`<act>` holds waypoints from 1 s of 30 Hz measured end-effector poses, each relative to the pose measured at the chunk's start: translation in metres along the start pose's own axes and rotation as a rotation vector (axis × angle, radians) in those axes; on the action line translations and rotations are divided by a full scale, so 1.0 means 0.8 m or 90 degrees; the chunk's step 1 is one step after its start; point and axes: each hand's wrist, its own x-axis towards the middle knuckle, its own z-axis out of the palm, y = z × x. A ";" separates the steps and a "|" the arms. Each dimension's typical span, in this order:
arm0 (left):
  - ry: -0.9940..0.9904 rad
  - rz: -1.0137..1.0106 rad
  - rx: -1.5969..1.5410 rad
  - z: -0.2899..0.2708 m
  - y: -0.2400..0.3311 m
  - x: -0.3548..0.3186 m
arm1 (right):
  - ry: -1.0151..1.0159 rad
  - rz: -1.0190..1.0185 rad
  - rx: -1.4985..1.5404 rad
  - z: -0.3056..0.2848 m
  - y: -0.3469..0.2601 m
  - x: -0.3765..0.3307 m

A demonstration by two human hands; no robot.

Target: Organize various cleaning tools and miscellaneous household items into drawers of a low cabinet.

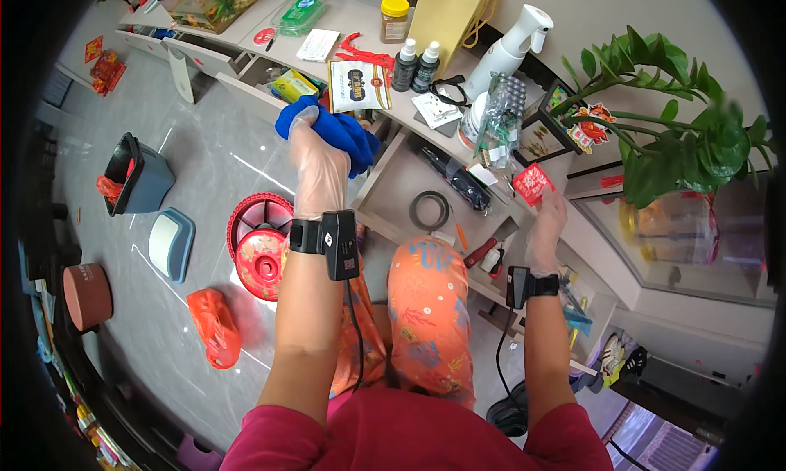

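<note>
My left hand (318,160), in a clear plastic glove, is closed around a bunched blue cloth (350,141) over the front edge of the drawers. My right hand (547,229), also gloved, pinches a small red packet (532,184) at the right side of an open drawer (381,194). Inside that drawer lie a dark roll of tape (429,211), a long black bundle that looks like a folded umbrella (458,180), and a thin orange stick (462,237). A red-handled tool (481,252) lies near the drawer's right end.
On the cabinet top stand a white spray bottle (508,53), two dark bottles (416,66), a yellow-lidded jar (395,20) and a leafy plant (679,127). The floor holds a bin (147,176), its blue-and-white lid (172,244), a red bag (214,328) and a round red box (260,262).
</note>
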 end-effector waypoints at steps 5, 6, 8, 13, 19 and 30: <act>0.028 -0.015 -0.035 0.007 -0.005 -0.010 | 0.012 0.010 0.020 -0.046 0.045 -0.004; 0.028 -0.013 -0.036 0.006 -0.005 -0.008 | -0.029 0.081 0.012 -0.049 0.049 -0.005; 0.028 0.019 -0.017 0.004 -0.007 -0.007 | -0.034 0.205 0.014 -0.036 0.054 -0.003; 0.047 -0.002 -0.017 0.008 -0.009 -0.010 | -0.076 0.417 -0.031 -0.012 0.069 0.007; 0.049 -0.017 -0.022 0.007 -0.008 -0.005 | -0.085 0.565 0.157 0.009 0.084 0.019; 0.059 -0.025 -0.009 0.003 -0.007 0.008 | -0.094 0.433 0.235 -0.027 0.071 -0.020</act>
